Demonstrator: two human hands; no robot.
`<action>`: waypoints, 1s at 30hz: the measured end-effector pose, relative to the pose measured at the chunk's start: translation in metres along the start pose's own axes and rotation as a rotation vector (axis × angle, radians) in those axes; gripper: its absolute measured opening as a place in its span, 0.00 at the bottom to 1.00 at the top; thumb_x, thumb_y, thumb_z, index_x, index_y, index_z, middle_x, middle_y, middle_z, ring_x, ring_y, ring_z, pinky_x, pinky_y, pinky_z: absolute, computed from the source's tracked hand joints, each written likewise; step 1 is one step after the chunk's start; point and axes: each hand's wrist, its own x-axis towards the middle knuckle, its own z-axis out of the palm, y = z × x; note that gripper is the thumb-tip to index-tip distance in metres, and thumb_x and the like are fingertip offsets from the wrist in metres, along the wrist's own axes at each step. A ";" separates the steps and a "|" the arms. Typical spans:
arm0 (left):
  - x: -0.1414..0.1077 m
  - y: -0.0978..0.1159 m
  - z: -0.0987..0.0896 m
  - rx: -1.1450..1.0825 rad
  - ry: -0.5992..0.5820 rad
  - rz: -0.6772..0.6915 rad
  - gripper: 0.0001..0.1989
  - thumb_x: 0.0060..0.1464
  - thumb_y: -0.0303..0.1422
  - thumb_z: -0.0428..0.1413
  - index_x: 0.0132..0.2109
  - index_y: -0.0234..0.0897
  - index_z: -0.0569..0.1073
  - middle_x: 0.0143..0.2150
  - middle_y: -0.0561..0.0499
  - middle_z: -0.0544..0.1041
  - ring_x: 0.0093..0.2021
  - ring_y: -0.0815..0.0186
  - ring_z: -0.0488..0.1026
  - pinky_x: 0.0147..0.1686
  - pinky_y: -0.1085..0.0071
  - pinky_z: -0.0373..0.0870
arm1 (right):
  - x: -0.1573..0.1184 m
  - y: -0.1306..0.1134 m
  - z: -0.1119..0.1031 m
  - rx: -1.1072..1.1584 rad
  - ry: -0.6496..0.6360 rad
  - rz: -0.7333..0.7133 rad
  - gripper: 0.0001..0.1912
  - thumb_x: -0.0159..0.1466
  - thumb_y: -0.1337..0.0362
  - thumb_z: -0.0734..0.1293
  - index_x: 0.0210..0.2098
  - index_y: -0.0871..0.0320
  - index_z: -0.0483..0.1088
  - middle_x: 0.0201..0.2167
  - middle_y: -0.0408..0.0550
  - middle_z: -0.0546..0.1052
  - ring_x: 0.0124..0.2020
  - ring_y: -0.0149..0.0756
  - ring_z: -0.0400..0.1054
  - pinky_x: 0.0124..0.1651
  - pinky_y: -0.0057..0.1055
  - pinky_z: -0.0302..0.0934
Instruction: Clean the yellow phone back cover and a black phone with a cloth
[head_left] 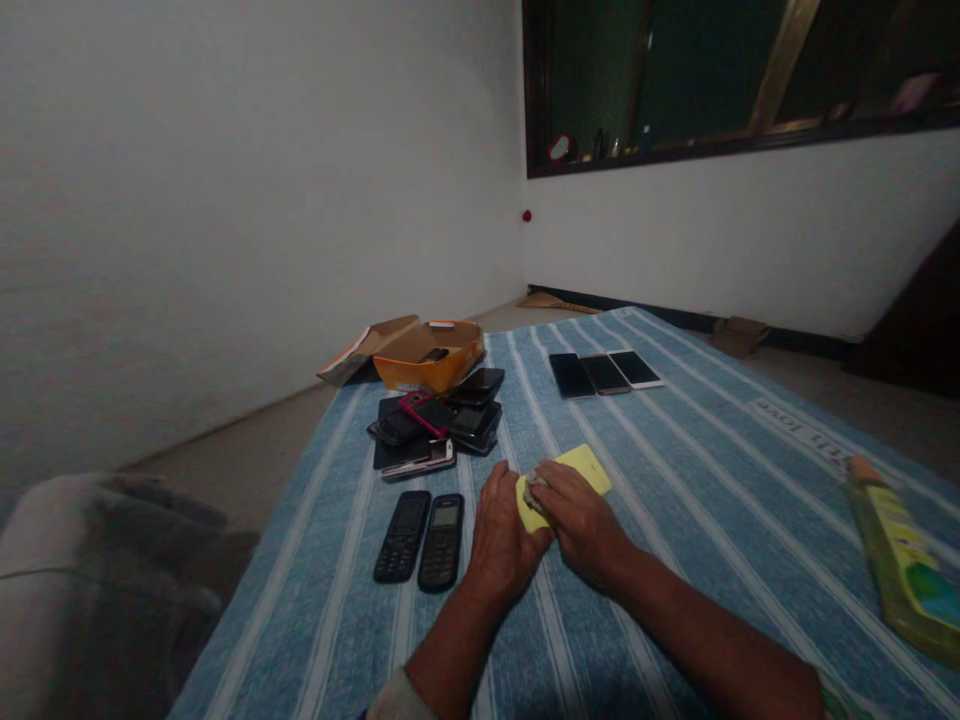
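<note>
A flat yellow phone [583, 466] with rounded corners lies low over the striped cloth, between my two hands. My left hand [504, 528] grips its near left end, with the fingers closed along the edge. A crumpled greyish wad of cloth or tissue [537, 488] is pinched in my right hand [581, 515] and pressed on the yellow surface. The hands partly cover the phone. Beside my left hand, two black keypad phones [403, 536] lie side by side. Behind them is a loose pile of several phones [435, 430], one with a pink edge.
An open orange cardboard box [427, 372] stands behind the pile with a phone inside. Three smartphones [604, 373] lie in a row farther back. A bottle of yellow liquid [904, 575] lies at the right. The blue striped cloth [697, 480] covers the surface.
</note>
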 end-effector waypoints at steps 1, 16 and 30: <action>-0.001 -0.001 0.002 -0.010 0.014 0.016 0.34 0.42 0.28 0.60 0.58 0.33 0.60 0.64 0.33 0.61 0.65 0.45 0.59 0.61 0.44 0.60 | 0.001 0.000 0.001 -0.010 0.014 -0.010 0.18 0.66 0.73 0.57 0.52 0.59 0.69 0.51 0.59 0.74 0.57 0.46 0.65 0.59 0.51 0.61; -0.001 -0.009 0.009 -0.048 0.048 0.032 0.34 0.40 0.33 0.62 0.56 0.35 0.62 0.60 0.37 0.67 0.62 0.45 0.64 0.59 0.46 0.64 | 0.004 0.006 -0.010 -0.014 -0.112 -0.046 0.15 0.65 0.73 0.60 0.48 0.59 0.72 0.50 0.58 0.73 0.59 0.47 0.62 0.60 0.50 0.58; 0.013 0.009 -0.006 0.032 -0.108 -0.076 0.19 0.40 0.31 0.61 0.42 0.34 0.71 0.58 0.35 0.68 0.65 0.42 0.59 0.60 0.48 0.63 | 0.006 0.002 -0.007 0.006 -0.272 -0.047 0.11 0.67 0.71 0.61 0.43 0.57 0.75 0.47 0.55 0.74 0.54 0.44 0.64 0.55 0.44 0.58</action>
